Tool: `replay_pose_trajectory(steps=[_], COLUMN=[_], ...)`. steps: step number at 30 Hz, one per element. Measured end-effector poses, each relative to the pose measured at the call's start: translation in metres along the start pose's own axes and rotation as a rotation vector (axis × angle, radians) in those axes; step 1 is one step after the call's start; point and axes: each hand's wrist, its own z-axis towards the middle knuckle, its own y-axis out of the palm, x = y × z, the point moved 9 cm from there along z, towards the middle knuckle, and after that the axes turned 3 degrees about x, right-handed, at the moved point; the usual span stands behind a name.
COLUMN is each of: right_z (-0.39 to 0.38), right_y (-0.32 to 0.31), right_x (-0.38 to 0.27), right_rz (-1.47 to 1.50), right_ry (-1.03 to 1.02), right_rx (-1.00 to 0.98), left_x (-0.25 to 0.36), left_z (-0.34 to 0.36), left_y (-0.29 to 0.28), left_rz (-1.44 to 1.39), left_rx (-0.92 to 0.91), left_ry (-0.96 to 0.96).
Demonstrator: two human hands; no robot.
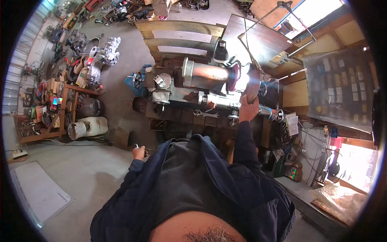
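Disc (253, 85) stands on edge at the right end of the lathe-like machine (183, 96), brown and wheel-like. Person's right hand (249, 109) has its near rim, fingers closed on it. Left hand (138, 153) is down by the body, well apart from the machine, pinching a short white stick (136, 146).

Status, my read: mid-job. Big metal cylinder (206, 74) already lies lengthwise on the machine, dark red flange (234, 76) at its right end, so setup looks done. Disc is just right of the flange; glare hides the gap, can't tell whether they touch or what's fastened. Wrench (207, 114) lies untouched on the near side. Disc work looks unfinished.
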Motion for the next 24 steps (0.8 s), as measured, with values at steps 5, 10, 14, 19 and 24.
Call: replay_pose_trajectory(steps=[5,10,14,19,24], right_z=[-0.01,-0.003,0.014,0.028,0.043], right_y=[0.005,0.015,0.041,0.078,0.108], right_x=[-0.003,-0.002,0.015,0.012,0.024], right_rz=[0.021,0.027,0.041,-0.062,-0.252], right_ry=[0.01,0.056,0.116,0.143,0.12], right_rx=[-0.009,-0.046,-0.134,-0.229,-0.274], left_x=[-0.058,-0.059,-0.031,-0.035,-0.054], left_z=[0.036,0.053,0.037,0.04,0.035], left_y=[-0.001,0.001,0.01,0.0,0.016], left_rz=[0.293,0.418,0.3,0.199,-0.023], left_rx=[0.083,0.092,0.015,0.011,-0.098], left_ry=[0.111,0.226,0.148,0.122,0.035])
